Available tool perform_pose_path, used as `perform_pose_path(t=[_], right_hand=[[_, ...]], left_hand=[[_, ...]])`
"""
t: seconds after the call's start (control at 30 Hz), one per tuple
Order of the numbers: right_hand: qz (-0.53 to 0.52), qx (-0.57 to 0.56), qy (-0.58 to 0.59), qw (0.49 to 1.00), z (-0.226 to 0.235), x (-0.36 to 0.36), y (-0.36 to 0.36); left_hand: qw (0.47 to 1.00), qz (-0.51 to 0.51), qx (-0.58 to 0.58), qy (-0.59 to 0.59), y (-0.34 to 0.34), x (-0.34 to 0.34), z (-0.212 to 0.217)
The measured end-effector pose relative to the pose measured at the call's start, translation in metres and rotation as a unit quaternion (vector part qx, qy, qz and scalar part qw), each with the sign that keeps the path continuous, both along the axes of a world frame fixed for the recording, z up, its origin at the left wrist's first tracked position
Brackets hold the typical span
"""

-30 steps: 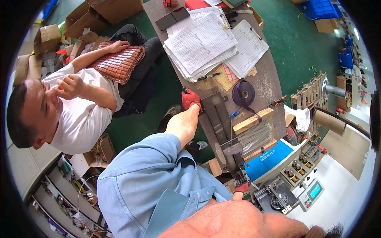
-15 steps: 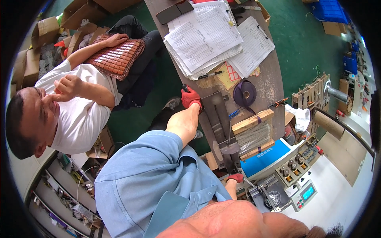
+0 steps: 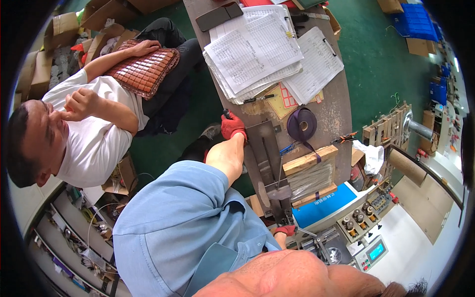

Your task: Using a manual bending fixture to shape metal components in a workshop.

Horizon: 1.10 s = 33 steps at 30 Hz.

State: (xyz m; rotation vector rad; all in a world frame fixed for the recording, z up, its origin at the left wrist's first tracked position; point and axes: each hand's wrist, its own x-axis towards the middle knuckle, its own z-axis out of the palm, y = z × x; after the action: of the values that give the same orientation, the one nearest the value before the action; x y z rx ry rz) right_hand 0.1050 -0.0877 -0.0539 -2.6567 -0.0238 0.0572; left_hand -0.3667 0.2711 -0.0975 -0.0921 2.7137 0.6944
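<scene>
My left hand (image 3: pixel 232 127), in a red glove, is closed on a black handle (image 3: pixel 226 114) at the table's left edge. Beside it lies a long dark metal fixture (image 3: pixel 264 143) with a lengthwise slot. My right hand (image 3: pixel 286 230), also red-gloved, is at the fixture's near end, next to the control machine. Its fingers look curled, but what they hold is hidden. Just right of the fixture, a bundle of thin grey strips (image 3: pixel 311 179) lies between two wooden blocks (image 3: pixel 309 159), with a purple strap running over it from a strap roll (image 3: pixel 301 123).
Paper stacks (image 3: pixel 255 52) and a phone (image 3: pixel 219 16) cover the table's far end. Orange-handled pliers (image 3: pixel 345 137) lie at its right edge. A machine with a small screen (image 3: pixel 376 251) stands near right. A seated person (image 3: pixel 99 128) in a white shirt is at left.
The view has shifted slightly, so the table and machine appear a little further left. Both gloved hands stay at the same places on the fixture.
</scene>
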Motion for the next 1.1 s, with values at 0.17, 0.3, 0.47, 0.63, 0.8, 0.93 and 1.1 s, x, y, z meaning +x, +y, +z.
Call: perform_pose_path(t=[0.17,0.3,0.47,0.63,0.8,0.93,1.1], right_hand=[[-0.069,0.178,0.458,0.868,0.057,0.019,0.014],[0.091,0.113,0.402,0.904,0.002,0.105,-0.041],[-0.014,0.224,0.506,0.833,-0.006,0.073,-0.035],[-0.009,0.193,0.498,0.846,0.014,0.050,-0.016],[0.137,0.059,0.250,0.957,0.007,0.076,-0.033],[0.155,0.077,0.302,0.937,0.031,0.053,0.000],[0.071,0.175,0.334,0.923,0.032,0.043,-0.001]], left_hand=[[1.000,-0.001,-0.007,-0.007,0.003,0.006,-0.004],[1.000,-0.017,0.003,-0.011,0.017,0.017,-0.003],[0.999,-0.020,-0.024,0.019,0.013,0.012,-0.003],[0.998,0.001,-0.037,0.051,0.009,0.004,-0.011],[0.996,-0.011,-0.025,0.080,0.010,0.011,-0.024],[0.997,-0.010,-0.045,0.057,0.013,0.007,-0.014],[0.996,-0.019,0.004,0.082,0.014,0.003,-0.032]])
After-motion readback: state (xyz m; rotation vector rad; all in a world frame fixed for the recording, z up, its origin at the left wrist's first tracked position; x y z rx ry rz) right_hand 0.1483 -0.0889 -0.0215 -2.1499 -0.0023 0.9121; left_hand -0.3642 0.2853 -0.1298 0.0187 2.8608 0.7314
